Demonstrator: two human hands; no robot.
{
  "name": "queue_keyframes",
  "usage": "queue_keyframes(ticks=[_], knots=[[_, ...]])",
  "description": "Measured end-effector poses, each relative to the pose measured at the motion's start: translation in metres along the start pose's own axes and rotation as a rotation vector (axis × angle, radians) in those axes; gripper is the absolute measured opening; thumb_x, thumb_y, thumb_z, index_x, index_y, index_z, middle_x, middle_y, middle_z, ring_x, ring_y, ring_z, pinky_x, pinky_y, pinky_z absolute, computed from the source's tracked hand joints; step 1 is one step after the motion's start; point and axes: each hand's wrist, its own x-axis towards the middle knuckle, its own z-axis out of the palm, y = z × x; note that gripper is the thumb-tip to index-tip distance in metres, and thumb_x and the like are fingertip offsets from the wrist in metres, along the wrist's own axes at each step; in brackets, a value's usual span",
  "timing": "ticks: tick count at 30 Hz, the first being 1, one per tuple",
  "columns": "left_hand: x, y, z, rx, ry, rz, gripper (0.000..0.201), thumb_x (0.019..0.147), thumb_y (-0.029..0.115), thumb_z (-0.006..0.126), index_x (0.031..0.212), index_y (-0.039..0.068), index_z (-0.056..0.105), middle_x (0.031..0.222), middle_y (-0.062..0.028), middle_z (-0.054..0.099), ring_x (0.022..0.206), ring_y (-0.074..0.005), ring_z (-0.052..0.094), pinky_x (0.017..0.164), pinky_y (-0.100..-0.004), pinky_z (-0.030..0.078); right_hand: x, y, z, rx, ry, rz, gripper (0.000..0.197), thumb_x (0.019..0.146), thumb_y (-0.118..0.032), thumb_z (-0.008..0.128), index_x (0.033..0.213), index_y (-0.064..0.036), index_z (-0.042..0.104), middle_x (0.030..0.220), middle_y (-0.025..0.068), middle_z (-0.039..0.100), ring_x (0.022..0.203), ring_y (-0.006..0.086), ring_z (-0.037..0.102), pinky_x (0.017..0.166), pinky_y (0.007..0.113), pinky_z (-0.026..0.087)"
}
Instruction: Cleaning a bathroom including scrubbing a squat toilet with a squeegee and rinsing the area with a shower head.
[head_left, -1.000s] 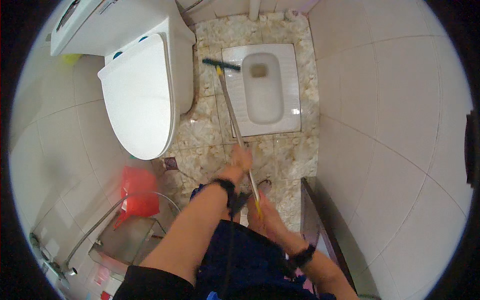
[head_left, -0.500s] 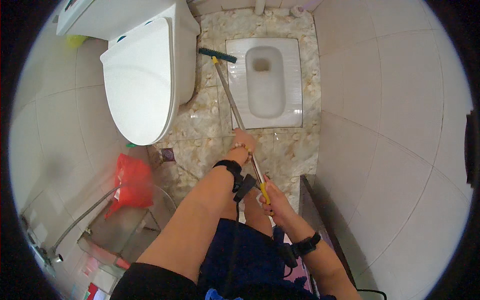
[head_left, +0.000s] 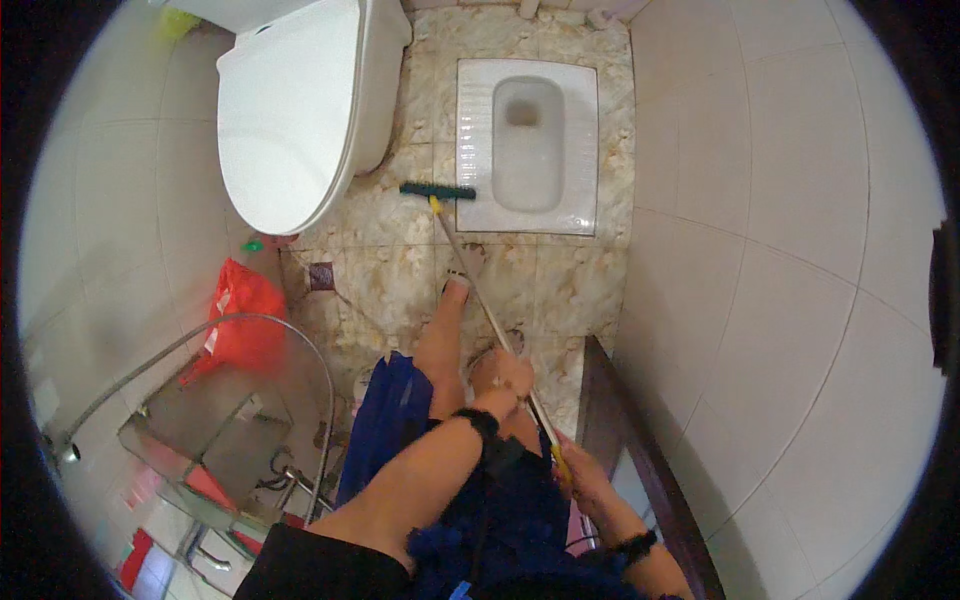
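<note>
Left hand (head_left: 505,375) grips long brush handle (head_left: 490,315) mid-shaft | right hand (head_left: 580,470) clasps its low end | green brush head (head_left: 438,190) at squat pan (head_left: 527,145) lower-left edge | marbled floor (head_left: 560,290) scrubbing looks midway, much left.

Seated toilet (head_left: 290,120) left of squat pan (head_left: 527,145), brush head (head_left: 438,190) between, on floor (head_left: 580,290)
</note>
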Motion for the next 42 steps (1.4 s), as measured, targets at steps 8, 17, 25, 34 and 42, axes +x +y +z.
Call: queue_keyframes(ticks=[8,17,25,34,42], knots=[[-0.086,-0.050,0.038,0.126,0.036,0.180,0.037,0.072,0.026,0.059,0.100,0.004,0.050,0.086,-0.0177,0.059,0.084,-0.0318,0.057,0.068,-0.0377,0.047,-0.040,0.087,-0.014,0.159,-0.042,0.133,0.045,0.088,-0.042,0.037,0.129,-0.0237,0.032,0.064,-0.0005,0.044,0.045,0.0062,0.034,0.038,0.018,0.028],[-0.031,-0.003,-0.006,-0.084,-0.106,0.119,0.050,0.072,0.032,0.058,0.105,-0.001,0.041,0.085,-0.0201,0.058,0.075,-0.0355,0.058,0.063,-0.0432,0.046,0.001,0.041,0.009,0.198,-0.102,-0.042,0.050,0.085,-0.047,0.040,0.130,-0.0246,0.031,0.063,-0.0001,0.043,0.045,0.0080,0.034,0.039,0.020,0.031],[-0.072,-0.087,0.077,0.102,0.049,0.202,0.044,0.078,0.025,0.049,0.105,-0.007,0.034,0.085,-0.0226,0.057,0.071,-0.0366,0.058,0.067,-0.0440,0.046,-0.030,0.121,-0.008,0.068,0.007,0.129,0.043,0.090,-0.038,0.035,0.131,-0.0264,0.028,0.066,0.0018,0.045,0.046,0.0087,0.037,0.039,0.020,0.033],[-0.099,-0.013,-0.003,-0.170,-0.076,0.146,0.051,0.070,0.024,0.059,0.106,-0.007,0.041,0.098,-0.0229,0.054,0.087,-0.0365,0.055,0.077,-0.0418,0.043,-0.012,0.077,-0.014,0.088,-0.050,0.012,0.043,0.087,-0.041,0.039,0.128,-0.0259,0.034,0.066,-0.0004,0.046,0.046,0.0059,0.039,0.035,0.017,0.028],[-0.109,-0.034,0.082,0.075,-0.260,-0.076,0.043,0.073,0.022,0.053,0.103,-0.006,0.040,0.078,-0.0212,0.059,0.070,-0.0323,0.060,0.058,-0.0444,0.047,-0.044,0.110,-0.056,-0.011,0.125,0.063,0.041,0.088,-0.039,0.038,0.126,-0.0230,0.039,0.064,-0.0002,0.045,0.044,0.0068,0.034,0.038,0.019,0.029]])
